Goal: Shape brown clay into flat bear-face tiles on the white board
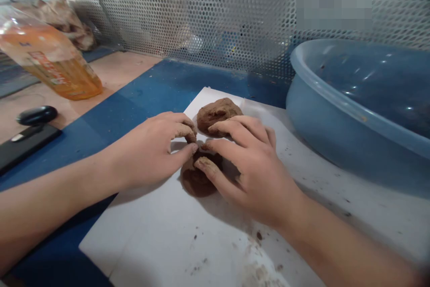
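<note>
Two lumps of brown clay-like dough lie on a white sheet point(161, 231). The far lump point(218, 112) is rounded and sits just beyond my right hand point(250, 173), which touches it with its fingertips. The near lump point(195, 182) is partly hidden under my right fingers, which press on it from above. My left hand point(148, 150) comes in from the left, its fingertips curled around a small bit of the brown material point(191, 137). Its index finger nearly meets my right fingers above the near lump.
A large blue plastic basin point(302, 99) stands to the right of the sheet, which has brown crumbs on it. Beyond lie a blue worktop point(204, 79), a perforated metal panel point(188, 14), an orange-filled plastic package point(50, 58), and black objects point(27, 148) at left.
</note>
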Motion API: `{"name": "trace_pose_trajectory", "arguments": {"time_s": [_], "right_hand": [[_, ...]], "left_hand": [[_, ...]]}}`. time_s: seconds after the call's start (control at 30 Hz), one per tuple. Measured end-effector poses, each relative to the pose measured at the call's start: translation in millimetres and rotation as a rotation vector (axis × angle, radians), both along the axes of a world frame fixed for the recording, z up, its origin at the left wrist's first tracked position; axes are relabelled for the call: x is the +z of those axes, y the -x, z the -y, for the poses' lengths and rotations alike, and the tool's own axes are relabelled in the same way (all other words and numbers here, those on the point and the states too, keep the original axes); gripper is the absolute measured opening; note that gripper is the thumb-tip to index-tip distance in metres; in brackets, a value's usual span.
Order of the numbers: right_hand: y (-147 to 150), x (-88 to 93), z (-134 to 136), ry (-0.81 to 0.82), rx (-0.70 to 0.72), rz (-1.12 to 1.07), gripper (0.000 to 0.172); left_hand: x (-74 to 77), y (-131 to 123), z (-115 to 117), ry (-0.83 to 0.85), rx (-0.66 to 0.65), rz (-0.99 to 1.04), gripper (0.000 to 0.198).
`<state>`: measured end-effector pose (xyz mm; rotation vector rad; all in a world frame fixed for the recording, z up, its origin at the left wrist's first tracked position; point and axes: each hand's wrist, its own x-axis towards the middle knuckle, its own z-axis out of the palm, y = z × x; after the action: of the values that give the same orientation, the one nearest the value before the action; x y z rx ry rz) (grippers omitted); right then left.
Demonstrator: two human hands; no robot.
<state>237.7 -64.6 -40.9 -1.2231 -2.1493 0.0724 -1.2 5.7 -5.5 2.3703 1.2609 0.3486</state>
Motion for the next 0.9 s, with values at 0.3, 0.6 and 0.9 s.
{"name": "trace_pose_trajectory", "arguments": {"time_s": [0.3,0.6,0.9], "right_hand": [[0.0,-1.1,-0.7,0.01,-0.022,-0.012,0.027],[-2.3,-2.1,-0.5,0.073,0.017,0.009,0.029],[-3.4,-0.8,0.6,0.094,0.104,0.053,0.031]], "left_hand": [[-0.1,2.0,-0.1,-0.006,-0.03,-0.002,0.032],[-2.5,6.7,-1.7,-0.039,-0.044,-0.01,0.028],[0.7,6.4,0.0,-0.019,-0.041,-0.01,0.029]]}}
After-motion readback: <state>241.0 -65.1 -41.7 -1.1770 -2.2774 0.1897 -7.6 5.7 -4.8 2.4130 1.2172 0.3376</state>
